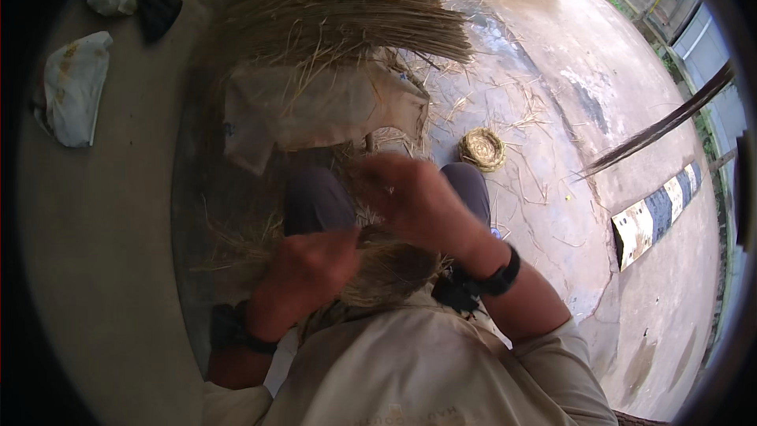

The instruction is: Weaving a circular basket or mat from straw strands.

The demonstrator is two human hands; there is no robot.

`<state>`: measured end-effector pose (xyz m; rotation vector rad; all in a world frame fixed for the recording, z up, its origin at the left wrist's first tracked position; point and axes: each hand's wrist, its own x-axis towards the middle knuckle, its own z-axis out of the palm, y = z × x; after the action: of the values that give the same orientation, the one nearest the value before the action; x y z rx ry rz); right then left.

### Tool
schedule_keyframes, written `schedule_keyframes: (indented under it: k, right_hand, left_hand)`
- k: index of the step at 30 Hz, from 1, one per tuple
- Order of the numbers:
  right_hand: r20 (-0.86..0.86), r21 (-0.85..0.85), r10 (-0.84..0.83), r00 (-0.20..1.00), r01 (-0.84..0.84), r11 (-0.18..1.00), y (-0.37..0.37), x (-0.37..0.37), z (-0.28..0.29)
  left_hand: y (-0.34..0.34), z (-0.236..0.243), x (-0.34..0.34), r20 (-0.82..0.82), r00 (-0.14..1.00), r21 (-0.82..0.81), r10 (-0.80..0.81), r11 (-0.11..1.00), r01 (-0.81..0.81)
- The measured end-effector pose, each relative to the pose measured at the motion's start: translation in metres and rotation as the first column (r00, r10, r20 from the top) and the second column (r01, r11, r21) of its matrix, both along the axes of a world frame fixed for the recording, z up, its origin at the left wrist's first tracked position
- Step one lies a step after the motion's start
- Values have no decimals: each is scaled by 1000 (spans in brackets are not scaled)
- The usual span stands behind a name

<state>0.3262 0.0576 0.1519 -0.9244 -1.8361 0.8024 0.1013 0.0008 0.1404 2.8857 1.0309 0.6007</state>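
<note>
Both hands work one tuft of straw [386,268] on the lap: left hand [307,268] curled shut on it, right hand [410,197] blurred above, fingers bent, grip unclear. Far left lie two white bags [75,87]; far centre, one big straw bundle [347,12] over one cloth [315,106]; right, one small woven ring [482,149] on the floor [568,110].

The setting is outdoors in daylight, on a bare concrete floor [576,55] with damp, darker patches and loose straw scattered over it. A large straw heap [347,8] lies ahead, with a pale cloth [315,110] below it. A small coiled basket [482,148] sits on the floor. White bags [75,87] lie at the left. A black-and-white striped curb [658,213] stands at the right.
</note>
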Motion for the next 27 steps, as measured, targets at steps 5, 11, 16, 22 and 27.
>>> schedule_keyframes:
  k: [5,11,16,22,27]
  right_hand:
    - [-838,-336,-71,540,-409,849,-23,19,16]
    - [480,172,-188,857,118,978,-65,121,48]
    - [702,212,-565,433,631,747,-69,289,-15]
    - [613,538,-749,-250,827,164,-102,530,-64]
    - [631,133,-698,339,839,527,-75,441,-89]
  left_hand:
    - [12,-9,-22,-68,986,-51,152,986,-156]
    - [34,-1,-132,-130,870,34,475,879,-475]
    - [36,11,-243,-309,660,189,685,724,-663]
    - [18,7,-299,-299,675,116,675,728,-676]
    - [18,33,-138,-231,843,-233,486,814,-532]
